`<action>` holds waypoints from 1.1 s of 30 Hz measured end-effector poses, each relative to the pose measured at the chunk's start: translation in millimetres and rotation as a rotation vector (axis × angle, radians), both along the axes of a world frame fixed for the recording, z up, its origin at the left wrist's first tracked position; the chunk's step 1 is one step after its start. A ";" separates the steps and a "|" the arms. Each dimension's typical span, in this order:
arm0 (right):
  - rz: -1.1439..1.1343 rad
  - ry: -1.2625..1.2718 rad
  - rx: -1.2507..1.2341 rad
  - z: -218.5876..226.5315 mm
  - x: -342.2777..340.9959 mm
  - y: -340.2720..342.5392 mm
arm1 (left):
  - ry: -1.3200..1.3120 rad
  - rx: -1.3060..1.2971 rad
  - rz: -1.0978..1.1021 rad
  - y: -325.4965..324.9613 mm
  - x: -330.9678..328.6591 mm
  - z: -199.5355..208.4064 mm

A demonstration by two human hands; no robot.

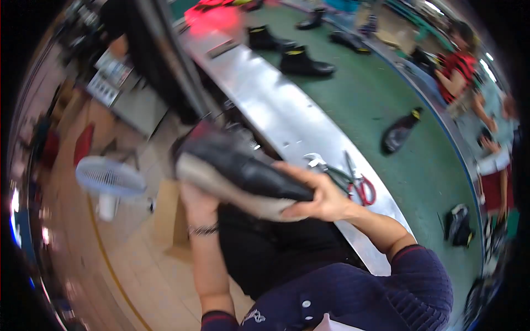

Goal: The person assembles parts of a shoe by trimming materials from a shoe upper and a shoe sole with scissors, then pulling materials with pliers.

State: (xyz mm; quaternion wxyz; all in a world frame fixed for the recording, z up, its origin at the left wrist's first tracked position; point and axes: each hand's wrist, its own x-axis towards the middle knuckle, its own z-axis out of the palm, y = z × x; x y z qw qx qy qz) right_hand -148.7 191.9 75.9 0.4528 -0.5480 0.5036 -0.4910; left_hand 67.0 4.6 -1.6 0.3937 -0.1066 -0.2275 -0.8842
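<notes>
A black leather shoe (237, 165) with a pale sole is held up in front of my body, slightly blurred. Its toe points right and its heel end lies to the left. My right hand (326, 198) grips the toe, thumb on the sole side and fingers over the upper. Under the heel end is my left hand (197, 199), a bracelet on its wrist; the shoe covers most of its fingers. Just beyond my right hand, red-handled scissors (362, 189) and green-handled pliers (337, 175) lie on a metal ledge (298, 116).
Several black shoes, among them an ankle boot (305, 62) and a single shoe (401, 131), stand on the green conveyor belt (353, 110). A white fan (110, 179) and an open cardboard box (172, 218) are at left. A person in red (458, 71) sits across the belt.
</notes>
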 end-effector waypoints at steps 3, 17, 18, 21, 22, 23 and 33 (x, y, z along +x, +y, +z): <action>-0.163 -0.147 0.040 -22.2 -0.3 -6.2 | -0.456 0.306 0.065 37.9 -35.5 61.8; -0.286 0.228 -0.063 -49.3 -0.5 10.8 | -0.701 -0.045 0.279 71.0 -45.1 37.3; -0.278 0.222 -0.057 -49.5 -0.2 11.7 | -0.689 -0.059 0.279 71.2 -44.3 35.8; -0.260 0.319 -0.065 -48.1 -2.1 13.2 | -0.712 -0.123 0.382 73.5 -51.9 28.1; -0.252 0.345 -0.091 -48.9 -2.9 12.2 | -0.715 -0.121 0.381 73.7 -51.8 26.1; -0.245 0.370 -0.117 -49.7 -3.3 11.3 | -0.706 -0.124 0.409 73.8 -51.1 23.9; -0.222 0.278 0.019 -49.4 -19.3 23.6 | -0.777 -0.065 0.465 78.9 -57.4 9.1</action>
